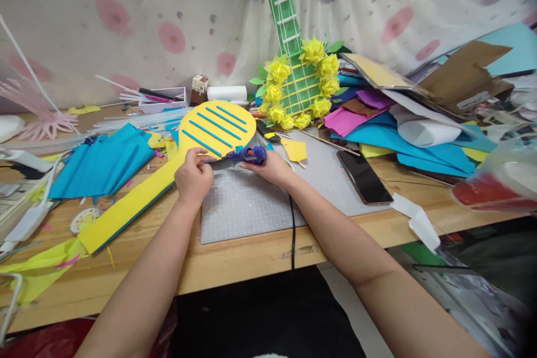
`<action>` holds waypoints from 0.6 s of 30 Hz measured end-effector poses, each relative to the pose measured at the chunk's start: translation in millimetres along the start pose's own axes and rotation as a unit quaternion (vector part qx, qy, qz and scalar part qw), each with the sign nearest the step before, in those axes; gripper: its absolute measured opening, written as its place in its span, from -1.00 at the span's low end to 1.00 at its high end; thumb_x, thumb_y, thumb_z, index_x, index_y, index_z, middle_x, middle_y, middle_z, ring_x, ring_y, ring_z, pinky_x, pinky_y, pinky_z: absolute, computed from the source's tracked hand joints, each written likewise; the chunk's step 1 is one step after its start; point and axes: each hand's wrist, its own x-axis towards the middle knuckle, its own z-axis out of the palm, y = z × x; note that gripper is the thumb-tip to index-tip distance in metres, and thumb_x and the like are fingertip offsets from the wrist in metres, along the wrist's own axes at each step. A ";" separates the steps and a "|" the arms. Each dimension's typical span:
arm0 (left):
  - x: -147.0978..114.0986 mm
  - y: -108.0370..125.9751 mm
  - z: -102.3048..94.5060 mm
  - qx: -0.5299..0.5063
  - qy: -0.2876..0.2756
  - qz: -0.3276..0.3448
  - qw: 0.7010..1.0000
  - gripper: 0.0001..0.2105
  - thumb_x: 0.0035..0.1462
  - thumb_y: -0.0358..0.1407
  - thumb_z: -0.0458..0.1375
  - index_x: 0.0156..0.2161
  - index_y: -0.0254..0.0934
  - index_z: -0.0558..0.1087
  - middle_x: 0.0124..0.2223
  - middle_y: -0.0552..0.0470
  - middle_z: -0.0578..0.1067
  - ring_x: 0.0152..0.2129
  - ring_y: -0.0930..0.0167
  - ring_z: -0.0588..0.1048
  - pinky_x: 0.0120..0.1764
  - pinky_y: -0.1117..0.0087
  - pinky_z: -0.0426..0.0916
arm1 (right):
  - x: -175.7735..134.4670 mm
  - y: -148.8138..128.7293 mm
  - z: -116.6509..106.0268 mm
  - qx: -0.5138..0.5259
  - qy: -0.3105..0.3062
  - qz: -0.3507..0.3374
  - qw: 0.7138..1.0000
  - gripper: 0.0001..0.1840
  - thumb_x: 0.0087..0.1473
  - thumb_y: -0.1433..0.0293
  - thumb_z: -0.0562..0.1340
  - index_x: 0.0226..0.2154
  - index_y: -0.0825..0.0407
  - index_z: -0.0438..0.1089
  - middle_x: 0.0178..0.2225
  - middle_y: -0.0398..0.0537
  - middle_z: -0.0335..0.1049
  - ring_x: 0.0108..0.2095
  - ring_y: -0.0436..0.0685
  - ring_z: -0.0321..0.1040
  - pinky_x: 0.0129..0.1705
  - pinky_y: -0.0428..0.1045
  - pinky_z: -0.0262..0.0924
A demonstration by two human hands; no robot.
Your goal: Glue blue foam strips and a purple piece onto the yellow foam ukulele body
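Note:
A yellow paper guitar (130, 204) with teal sides lies slanted across the table, its round body at the far end. Several teal strips run in rows over the body. My left hand (193, 176) is closed at the body's near edge, thumb and fingers pinching there; the exact grip is partly hidden. In my right hand (272, 168) is a blue hot glue gun (253, 155), nozzle pointing left along that edge close to my left fingertips. A black cord (293, 235) runs down from beside my right hand over the table edge.
A green paper guitar (300, 89) with yellow flowers leans at the back. On the right lie a phone (364, 177), stacked coloured paper (411, 142) and a plastic cup (495, 179). Teal crepe paper (104, 159) sits left. A grey cutting mat (243, 212) lies below my hands.

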 end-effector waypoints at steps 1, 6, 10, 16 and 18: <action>-0.9 1.2 0.4 0.004 -0.002 -0.008 1.000 -0.68 -0.11 -0.52 -0.02 -0.20 -0.18 0.30 -0.35 0.18 0.56 -0.51 0.46 0.48 -0.41 0.45 0.27 | 0.0 0.1 0.1 0.001 0.000 -0.001 1.000 -0.67 -0.14 0.11 0.29 -0.35 -0.02 0.45 -0.38 -0.03 0.47 -0.36 0.19 0.38 -0.34 0.06 0.23; -0.1 0.3 4.0 0.018 -0.009 -0.023 1.000 -0.68 -0.10 -0.51 -0.03 -0.20 -0.16 0.32 -0.33 0.19 0.57 -0.46 0.43 0.50 -0.40 0.44 0.27 | 0.2 0.4 0.6 0.003 0.002 0.003 1.000 -0.67 -0.15 0.10 0.30 -0.38 -0.01 0.45 -0.43 -0.03 0.46 -0.37 0.19 0.38 -0.35 0.07 0.24; 0.1 -1.4 5.1 0.020 -0.014 -0.022 0.999 -0.67 -0.10 -0.51 -0.03 -0.19 -0.16 0.32 -0.32 0.19 0.57 -0.45 0.42 0.51 -0.40 0.44 0.27 | 0.2 -0.6 0.2 0.004 0.000 0.005 1.000 -0.68 -0.14 0.12 0.30 -0.36 -0.02 0.45 -0.42 -0.03 0.45 -0.35 0.19 0.38 -0.32 0.08 0.25; -0.7 -2.2 5.9 0.006 -0.014 -0.020 1.000 -0.67 -0.09 -0.51 -0.04 -0.18 -0.16 0.31 -0.32 0.18 0.57 -0.44 0.42 0.51 -0.39 0.45 0.28 | -1.0 -3.3 -1.8 -0.002 -0.008 0.007 1.000 -0.69 -0.12 0.13 0.29 -0.34 -0.02 0.45 -0.39 -0.03 0.46 -0.31 0.20 0.39 -0.28 0.09 0.26; -0.7 -2.9 6.0 -0.001 -0.014 -0.020 1.000 -0.67 -0.09 -0.51 -0.04 -0.18 -0.16 0.31 -0.33 0.18 0.57 -0.45 0.43 0.50 -0.39 0.45 0.28 | -1.2 -3.8 -1.9 -0.004 -0.011 0.011 1.000 -0.68 -0.12 0.13 0.29 -0.33 -0.02 0.45 -0.38 -0.03 0.47 -0.31 0.20 0.39 -0.28 0.08 0.26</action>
